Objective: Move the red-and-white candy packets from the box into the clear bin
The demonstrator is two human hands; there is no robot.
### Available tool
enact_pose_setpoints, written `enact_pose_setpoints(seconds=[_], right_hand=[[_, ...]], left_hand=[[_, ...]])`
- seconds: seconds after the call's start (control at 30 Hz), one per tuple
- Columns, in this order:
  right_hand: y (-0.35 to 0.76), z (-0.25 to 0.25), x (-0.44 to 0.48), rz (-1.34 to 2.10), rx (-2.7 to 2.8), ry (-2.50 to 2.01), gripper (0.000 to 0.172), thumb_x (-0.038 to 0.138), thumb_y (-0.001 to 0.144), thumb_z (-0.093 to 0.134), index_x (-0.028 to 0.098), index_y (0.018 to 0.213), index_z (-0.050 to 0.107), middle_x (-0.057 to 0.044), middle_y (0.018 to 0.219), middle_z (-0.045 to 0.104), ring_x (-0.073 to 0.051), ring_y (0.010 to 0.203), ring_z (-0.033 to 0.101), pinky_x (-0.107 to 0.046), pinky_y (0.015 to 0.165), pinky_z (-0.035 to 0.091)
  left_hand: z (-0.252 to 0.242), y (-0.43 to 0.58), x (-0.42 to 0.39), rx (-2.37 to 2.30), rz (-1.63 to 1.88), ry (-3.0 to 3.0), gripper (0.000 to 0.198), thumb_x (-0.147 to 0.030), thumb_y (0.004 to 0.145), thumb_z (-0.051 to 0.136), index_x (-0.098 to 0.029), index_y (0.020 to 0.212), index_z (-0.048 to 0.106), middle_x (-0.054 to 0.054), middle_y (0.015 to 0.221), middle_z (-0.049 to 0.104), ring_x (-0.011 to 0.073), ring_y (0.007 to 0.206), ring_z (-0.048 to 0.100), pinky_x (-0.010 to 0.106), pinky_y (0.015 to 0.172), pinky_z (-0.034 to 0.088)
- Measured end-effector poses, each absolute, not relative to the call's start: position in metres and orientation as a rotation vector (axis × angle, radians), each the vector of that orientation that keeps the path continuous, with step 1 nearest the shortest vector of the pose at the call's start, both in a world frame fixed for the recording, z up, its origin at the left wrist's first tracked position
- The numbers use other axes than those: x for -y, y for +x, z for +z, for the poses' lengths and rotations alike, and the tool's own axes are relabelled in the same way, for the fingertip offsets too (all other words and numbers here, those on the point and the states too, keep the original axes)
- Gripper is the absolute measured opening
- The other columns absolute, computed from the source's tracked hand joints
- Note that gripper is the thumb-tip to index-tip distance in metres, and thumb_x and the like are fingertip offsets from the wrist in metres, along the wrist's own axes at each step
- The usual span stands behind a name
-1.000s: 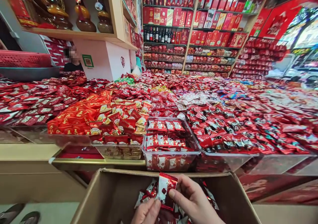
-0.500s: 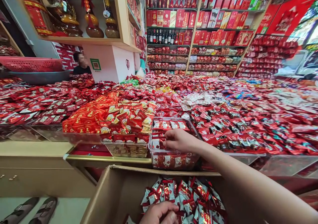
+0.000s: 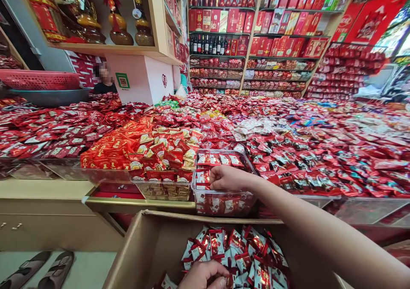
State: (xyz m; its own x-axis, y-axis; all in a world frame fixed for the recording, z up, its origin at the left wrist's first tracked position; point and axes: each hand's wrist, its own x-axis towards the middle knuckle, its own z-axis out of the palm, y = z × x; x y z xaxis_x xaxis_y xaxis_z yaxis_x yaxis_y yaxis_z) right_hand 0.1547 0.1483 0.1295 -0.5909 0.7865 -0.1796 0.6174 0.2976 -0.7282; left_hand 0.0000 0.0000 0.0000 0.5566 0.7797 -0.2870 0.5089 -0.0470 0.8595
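My right hand (image 3: 229,178) reaches into a clear plastic bin (image 3: 224,191) with fingers curled down and pressed together. Red-and-white candy packets (image 3: 203,177) lie in rows there, right beside the fingertips; whatever is between those fingers is hidden. Low in the view, my left hand (image 3: 203,275) is over an open cardboard box (image 3: 153,242). Its thumb and forefinger close on a small red wrapped candy (image 3: 229,281), cut off partly by the frame edge. Loose packets of the same colours (image 3: 237,255) are heaped in the box around it.
Bins of orange packets (image 3: 110,150) and red-and-gold packets (image 3: 166,156) stand left of the clear bin. Dark red packets (image 3: 307,169) spread to the right. A gold-edged counter (image 3: 173,205) borders the box. Sandals (image 3: 57,269) lie on the floor; a person (image 3: 105,81) is behind the counter.
My right hand's fingers have curled in and down among the bin's packets. My left thumb and forefinger have closed on a candy in the box. The view has shifted slightly.
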Motion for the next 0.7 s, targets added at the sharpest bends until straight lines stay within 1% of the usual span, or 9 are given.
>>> enact_pose_setpoints(seconds=[0.17, 0.27, 0.5, 0.7], right_hand=[[0.154, 0.128, -0.152, 1.257, 2.343, -1.293, 0.006, 0.018, 0.059, 0.052, 0.015, 0.064, 0.051, 0.005, 0.052, 0.047, -0.006, 0.045, 0.039, -0.017, 0.042, 0.031], [0.154, 0.130, -0.154, 1.261, 2.370, -1.269, 0.006, 0.017, 0.058, 0.054, 0.015, 0.063, 0.052, 0.005, 0.051, 0.047, -0.006, 0.045, 0.040, -0.018, 0.043, 0.033], [0.149, 0.133, -0.156, 1.137, 2.452, -1.227, 0.008, 0.014, 0.057, 0.056, 0.014, 0.065, 0.055, 0.004, 0.054, 0.051, -0.007, 0.049, 0.043, -0.018, 0.045, 0.034], [0.147, 0.127, -0.157, 1.109, 2.467, -1.214, 0.015, 0.013, 0.060, 0.056, 0.013, 0.075, 0.057, 0.000, 0.067, 0.059, -0.009, 0.057, 0.050, -0.019, 0.051, 0.038]], left_hand=[[-0.006, -0.001, 0.000, -1.116, 0.299, 1.714, 0.030, -0.038, 0.074, 0.042, -0.021, 0.091, 0.060, 0.001, 0.077, 0.067, 0.0133, 0.068, 0.056, 0.020, 0.063, 0.041], [-0.009, 0.000, 0.000, -1.140, 0.278, 1.711, 0.029, -0.036, 0.073, 0.043, -0.022, 0.091, 0.060, 0.000, 0.079, 0.067, 0.0133, 0.070, 0.056, 0.020, 0.064, 0.041], [-0.018, -0.002, 0.001, -1.156, 0.272, 1.744, 0.025, -0.031, 0.073, 0.043, -0.023, 0.088, 0.061, 0.000, 0.078, 0.067, 0.0141, 0.072, 0.057, 0.020, 0.063, 0.041], [-0.009, 0.001, -0.001, -1.145, 0.237, 1.704, 0.027, -0.030, 0.072, 0.043, -0.021, 0.090, 0.060, 0.001, 0.079, 0.067, 0.0139, 0.071, 0.057, 0.020, 0.063, 0.042]])
